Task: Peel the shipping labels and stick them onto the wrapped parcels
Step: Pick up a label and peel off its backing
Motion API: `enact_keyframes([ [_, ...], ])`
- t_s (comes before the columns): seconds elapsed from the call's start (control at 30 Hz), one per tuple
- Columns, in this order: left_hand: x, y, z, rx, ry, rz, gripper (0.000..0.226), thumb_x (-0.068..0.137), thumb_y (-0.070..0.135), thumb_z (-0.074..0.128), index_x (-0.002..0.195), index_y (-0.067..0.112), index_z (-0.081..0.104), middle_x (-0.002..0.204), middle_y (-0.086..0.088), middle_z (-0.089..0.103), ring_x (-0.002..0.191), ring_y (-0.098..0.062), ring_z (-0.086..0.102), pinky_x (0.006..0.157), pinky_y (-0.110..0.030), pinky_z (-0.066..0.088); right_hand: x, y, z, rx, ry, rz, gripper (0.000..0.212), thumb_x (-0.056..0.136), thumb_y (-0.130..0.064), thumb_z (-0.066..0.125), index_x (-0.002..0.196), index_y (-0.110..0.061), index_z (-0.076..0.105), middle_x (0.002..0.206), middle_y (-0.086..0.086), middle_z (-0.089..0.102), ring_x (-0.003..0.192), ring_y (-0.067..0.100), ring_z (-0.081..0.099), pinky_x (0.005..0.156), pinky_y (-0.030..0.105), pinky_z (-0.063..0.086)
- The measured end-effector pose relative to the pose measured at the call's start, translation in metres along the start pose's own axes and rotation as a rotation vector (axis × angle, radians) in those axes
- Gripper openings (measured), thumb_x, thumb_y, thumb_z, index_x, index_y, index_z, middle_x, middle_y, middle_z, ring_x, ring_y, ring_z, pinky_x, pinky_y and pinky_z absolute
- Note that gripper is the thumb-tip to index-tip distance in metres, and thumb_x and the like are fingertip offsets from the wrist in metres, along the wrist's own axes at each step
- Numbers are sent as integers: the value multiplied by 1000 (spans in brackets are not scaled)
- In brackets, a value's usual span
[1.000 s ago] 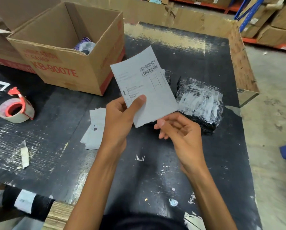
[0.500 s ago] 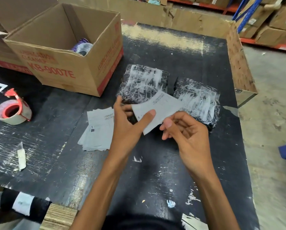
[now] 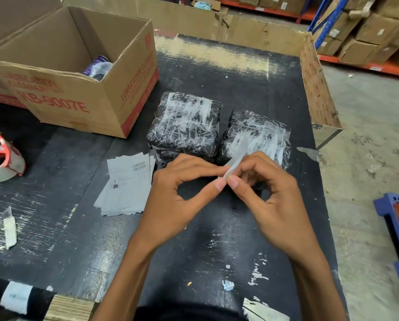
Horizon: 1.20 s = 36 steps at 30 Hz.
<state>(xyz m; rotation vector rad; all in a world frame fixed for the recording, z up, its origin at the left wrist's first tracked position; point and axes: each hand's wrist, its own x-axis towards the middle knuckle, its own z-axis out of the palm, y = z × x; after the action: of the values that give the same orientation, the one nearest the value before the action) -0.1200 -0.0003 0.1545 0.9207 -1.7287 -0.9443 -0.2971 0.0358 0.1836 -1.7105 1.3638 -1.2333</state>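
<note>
Two black parcels wrapped in clear tape lie side by side on the black table, the left parcel [image 3: 184, 123] and the right parcel [image 3: 256, 135]. Just in front of them both my hands pinch one white shipping label [image 3: 233, 164], seen edge-on. My left hand [image 3: 180, 193] grips it between thumb and forefinger. My right hand [image 3: 265, 193] pinches the same corner, thumbs nearly touching. A fanned stack of more labels [image 3: 126, 184] lies left of my left hand.
An open cardboard box [image 3: 78, 98] stands at the back left. A red tape dispenser [image 3: 2, 161] sits at the left edge. A cardboard wall [image 3: 316, 84] lines the table's right and far sides. A blue crate [image 3: 397, 228] is on the floor to the right.
The label was held up flat facing me in my left hand; it has come down low in front of the parcels, turned edge-on, and both hands now pinch its corner.
</note>
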Motion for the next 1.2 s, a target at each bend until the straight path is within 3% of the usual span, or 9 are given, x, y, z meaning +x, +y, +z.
enact_keyframes([
  [0.27, -4, -1, 3, 104, 106, 1, 1, 84, 22, 81, 85, 22, 80, 86, 9, 76, 92, -18, 71, 89, -52, 48, -2, 3, -1, -129, -30, -12, 12, 94, -10, 69, 84, -15, 64, 85, -10, 58, 81, 17, 59, 75, 17, 41],
  [0.4, -4, 4, 11, 307, 143, 48, 7, 84, 20, 78, 80, 19, 73, 82, 13, 71, 87, -9, 65, 93, -39, 42, -3, 10, 8, -219, 34, 6, 15, 91, -13, 65, 81, -17, 55, 78, -9, 54, 75, 13, 55, 68, 21, 41],
  [0.5, -6, 2, 13, 311, 165, 2, 8, 86, 18, 75, 80, 20, 70, 80, 16, 69, 86, -2, 61, 92, -36, 41, -4, 17, 14, -227, 78, 39, 12, 89, -20, 62, 81, -18, 54, 77, -9, 57, 72, 15, 56, 67, 31, 46],
  [0.67, -6, -7, 12, 159, 148, -129, 12, 90, 23, 68, 79, 22, 68, 77, 12, 71, 80, -11, 67, 85, -51, 50, -4, 18, 19, -254, 131, 79, 19, 83, -38, 56, 77, -20, 57, 69, -11, 60, 67, 14, 58, 65, 33, 47],
  [0.83, -6, -11, 10, 199, 157, -129, 12, 90, 23, 67, 78, 20, 68, 74, 12, 70, 76, -13, 67, 81, -54, 51, -7, 23, 23, -343, 193, 127, 22, 80, -42, 63, 71, -24, 56, 59, -13, 59, 61, 12, 59, 71, 34, 46],
  [0.97, -7, -9, 5, 185, 112, -119, 9, 90, 18, 68, 81, 18, 68, 79, 10, 72, 81, -12, 68, 82, -48, 52, -9, 21, 23, -199, 240, 212, 14, 73, -35, 61, 71, -21, 60, 68, -9, 65, 63, 8, 62, 64, 19, 47],
  [1.03, -7, -8, 1, 130, 70, -122, 10, 93, 11, 69, 83, 14, 67, 85, 8, 75, 86, -12, 71, 82, -39, 55, -11, 21, 20, -94, 223, 224, 4, 80, -24, 66, 78, -21, 64, 75, -9, 69, 69, 12, 68, 70, 23, 53],
  [1.1, -7, -5, -1, 101, 45, -118, 10, 93, 7, 68, 84, 12, 67, 93, 10, 78, 92, -9, 73, 84, -29, 56, -15, 19, 17, 9, 194, 197, 9, 84, -11, 68, 89, -19, 67, 82, -9, 73, 75, 16, 73, 76, 24, 55],
  [1.2, -9, -3, 0, 96, 4, -88, 8, 92, 6, 69, 86, 10, 67, 101, 11, 78, 99, -4, 73, 87, -27, 56, -16, 12, 15, 39, 174, 156, 13, 86, -11, 77, 95, -15, 68, 88, -7, 75, 80, 15, 74, 78, 20, 54],
])
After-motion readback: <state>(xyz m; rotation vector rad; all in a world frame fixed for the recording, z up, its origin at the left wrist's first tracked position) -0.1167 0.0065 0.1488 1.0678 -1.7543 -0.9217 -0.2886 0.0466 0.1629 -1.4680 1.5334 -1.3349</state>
